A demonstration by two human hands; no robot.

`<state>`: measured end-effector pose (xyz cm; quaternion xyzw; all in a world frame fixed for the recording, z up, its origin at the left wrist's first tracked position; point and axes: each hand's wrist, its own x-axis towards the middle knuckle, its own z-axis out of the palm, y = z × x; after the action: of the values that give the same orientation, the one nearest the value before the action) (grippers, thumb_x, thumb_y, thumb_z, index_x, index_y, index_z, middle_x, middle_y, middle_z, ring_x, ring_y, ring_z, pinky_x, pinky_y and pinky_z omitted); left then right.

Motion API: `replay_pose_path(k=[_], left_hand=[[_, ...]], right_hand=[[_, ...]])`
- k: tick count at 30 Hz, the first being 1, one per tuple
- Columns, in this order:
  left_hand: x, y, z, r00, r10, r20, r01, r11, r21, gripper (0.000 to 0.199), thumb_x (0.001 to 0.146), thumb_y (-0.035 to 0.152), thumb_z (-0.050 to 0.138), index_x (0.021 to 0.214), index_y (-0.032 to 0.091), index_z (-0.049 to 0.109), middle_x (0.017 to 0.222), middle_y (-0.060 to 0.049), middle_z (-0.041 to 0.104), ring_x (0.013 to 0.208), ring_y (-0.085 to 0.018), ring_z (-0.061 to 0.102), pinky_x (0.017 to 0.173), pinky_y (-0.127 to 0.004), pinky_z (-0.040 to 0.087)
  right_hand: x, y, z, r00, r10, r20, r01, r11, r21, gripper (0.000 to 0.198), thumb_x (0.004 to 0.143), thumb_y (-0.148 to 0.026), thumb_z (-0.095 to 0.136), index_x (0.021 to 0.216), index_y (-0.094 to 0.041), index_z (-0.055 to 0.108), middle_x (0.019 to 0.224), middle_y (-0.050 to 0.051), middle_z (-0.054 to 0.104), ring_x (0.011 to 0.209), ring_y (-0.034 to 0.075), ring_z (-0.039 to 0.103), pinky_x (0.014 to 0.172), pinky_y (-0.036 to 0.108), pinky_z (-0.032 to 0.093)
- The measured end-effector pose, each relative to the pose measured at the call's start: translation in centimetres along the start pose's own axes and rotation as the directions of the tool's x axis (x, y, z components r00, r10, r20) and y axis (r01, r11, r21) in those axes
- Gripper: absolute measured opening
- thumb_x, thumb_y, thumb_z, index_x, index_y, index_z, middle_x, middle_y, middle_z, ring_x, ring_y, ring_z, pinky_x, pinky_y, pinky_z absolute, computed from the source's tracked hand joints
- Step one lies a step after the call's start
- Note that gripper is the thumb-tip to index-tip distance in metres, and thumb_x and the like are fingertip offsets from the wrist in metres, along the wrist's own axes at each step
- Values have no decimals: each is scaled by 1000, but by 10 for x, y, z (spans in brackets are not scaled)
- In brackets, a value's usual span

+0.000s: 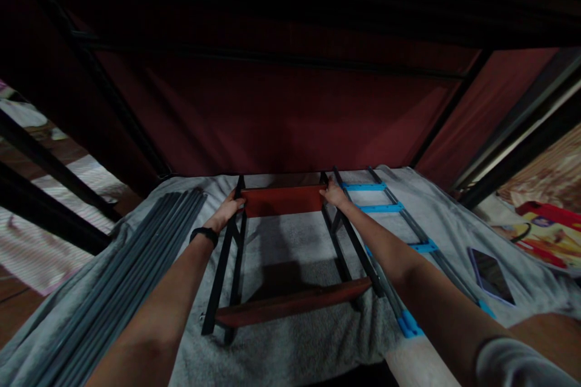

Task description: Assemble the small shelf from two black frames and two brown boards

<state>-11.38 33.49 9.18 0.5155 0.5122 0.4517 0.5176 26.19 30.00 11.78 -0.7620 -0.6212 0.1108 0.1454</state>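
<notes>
On gray cloth (pixel 290 354): red-slatted black frame (pixel 284 201)
Left hand (pixel 226 210): fingers gripping its far left corner
Right hand (pixel 334 195): fingers gripping far right

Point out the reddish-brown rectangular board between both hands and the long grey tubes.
Reddish-brown rectangular board (pixel 284 201): head view, middle of face.
Long grey tubes (pixel 143 267): head view, middle of bundle.
</notes>
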Motion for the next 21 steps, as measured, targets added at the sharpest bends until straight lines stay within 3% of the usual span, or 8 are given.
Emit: replay_pose_path(k=[3, 6, 14, 21], left_hand=[[1, 1, -1, 1000, 0, -7, 1, 999, 45, 51, 65, 29, 67, 115, 22, 62, 107, -8, 69, 100, -25, 65, 73, -30, 55], [3, 0, -1, 1000, -9, -24, 11, 998, 66, 54, 64, 28, 66, 118, 23, 61, 108, -9, 69, 101, -25, 66, 71, -29, 54], [4, -6, 0, 1000, 19, 12, -19, 1000, -6, 59, 63, 27, 68, 121, 21, 60, 111, -8, 70, 94, -21, 66, 76, -29, 55], [1, -6, -2, 998, 35, 46, -35, 999, -9, 55, 67, 28, 69, 120, 20, 60, 111, -9, 69, 92, -21, 66, 75, -29, 55]], right_hand=[[2, 1, 1, 998, -44, 35, 45, 999, -24, 72, 102, -38, 48, 164, -15, 18, 142, 17, 62, 128, 26, 61, 105, 31, 46], [6, 5, 4, 996, -72, 57, 75, 995, -59, 57, 104, -38, 42, 159, -22, 36, 144, 11, 61, 132, 24, 58, 107, 31, 45], [17, 13, 11, 993, -106, 55, 108, 994, -36, 44, 102, -34, 51, 144, -22, 54, 138, 8, 66, 124, 21, 63, 104, 28, 47], [17, 13, 11, 994, -95, 57, 97, 994, -44, 41, 103, -34, 50, 141, -19, 56, 135, 11, 67, 122, 22, 64, 100, 29, 49]])
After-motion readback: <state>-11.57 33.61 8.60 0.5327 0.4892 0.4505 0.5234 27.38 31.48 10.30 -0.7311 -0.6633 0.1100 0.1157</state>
